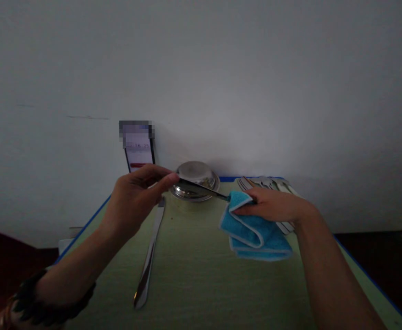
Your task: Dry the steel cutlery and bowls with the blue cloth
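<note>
My left hand [135,197] pinches one end of a long, slim metal piece of cutlery [201,187] between thumb and fingers. It is held slanting above the table, and its other end disappears into a folded blue cloth [252,233] with pale edging. My right hand [272,204] grips that cloth around the hidden end, so the kind of cutlery cannot be made out. Below my left hand lies another long metal utensil [149,256], its broad handle toward me and its far tip partly covered by the hand.
Behind my hands, a shiny round metal dish [195,172] sits against the wall. A phone [139,149] leans upright to its left. Several pieces of cutlery [267,182] lie at the back right, partly hidden by my right hand. The pale green table [194,284] has blue edges.
</note>
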`<state>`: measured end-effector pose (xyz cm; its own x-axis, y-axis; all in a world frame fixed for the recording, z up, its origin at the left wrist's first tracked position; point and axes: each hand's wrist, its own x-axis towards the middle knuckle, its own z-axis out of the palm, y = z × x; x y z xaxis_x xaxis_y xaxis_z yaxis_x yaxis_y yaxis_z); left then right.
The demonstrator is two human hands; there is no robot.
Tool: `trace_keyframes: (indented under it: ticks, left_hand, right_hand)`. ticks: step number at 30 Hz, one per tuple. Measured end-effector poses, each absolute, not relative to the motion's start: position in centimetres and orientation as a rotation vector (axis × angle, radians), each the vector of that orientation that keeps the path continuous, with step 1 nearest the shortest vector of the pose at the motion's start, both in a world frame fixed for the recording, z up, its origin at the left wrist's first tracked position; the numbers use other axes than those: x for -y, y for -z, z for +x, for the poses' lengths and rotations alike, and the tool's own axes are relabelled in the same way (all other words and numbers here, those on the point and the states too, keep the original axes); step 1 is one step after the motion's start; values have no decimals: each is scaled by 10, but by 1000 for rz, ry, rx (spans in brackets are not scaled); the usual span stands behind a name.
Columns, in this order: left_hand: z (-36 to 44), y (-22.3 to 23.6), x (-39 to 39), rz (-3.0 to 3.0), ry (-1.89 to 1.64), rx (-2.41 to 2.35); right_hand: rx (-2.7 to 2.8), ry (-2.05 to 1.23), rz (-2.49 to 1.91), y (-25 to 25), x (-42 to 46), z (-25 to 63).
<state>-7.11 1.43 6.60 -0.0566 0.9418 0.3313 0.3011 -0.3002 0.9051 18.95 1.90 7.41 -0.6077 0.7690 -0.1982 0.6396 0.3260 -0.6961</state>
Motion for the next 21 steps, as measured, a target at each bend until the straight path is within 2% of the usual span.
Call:
trace_keyframes:
  ticks: [4,8,15,21]
  left_hand:
    - [-59,-62,-3,1984,-1180,-1304]
    - [-52,-64,6,2325,-993,-1206]
    - [-74,-70,-8,2562,-951,-1266]
    - [-64,-57,-2,2679,-941,-1098]
  right_hand:
    - [2513,-922,-1222,-76,-12,164]
    - [2532,-872,-1145,-79,-4,148]
    - [2498,-850,-1416,-87,-6,189]
    - [2506,-685,-1373,-82,0,155]
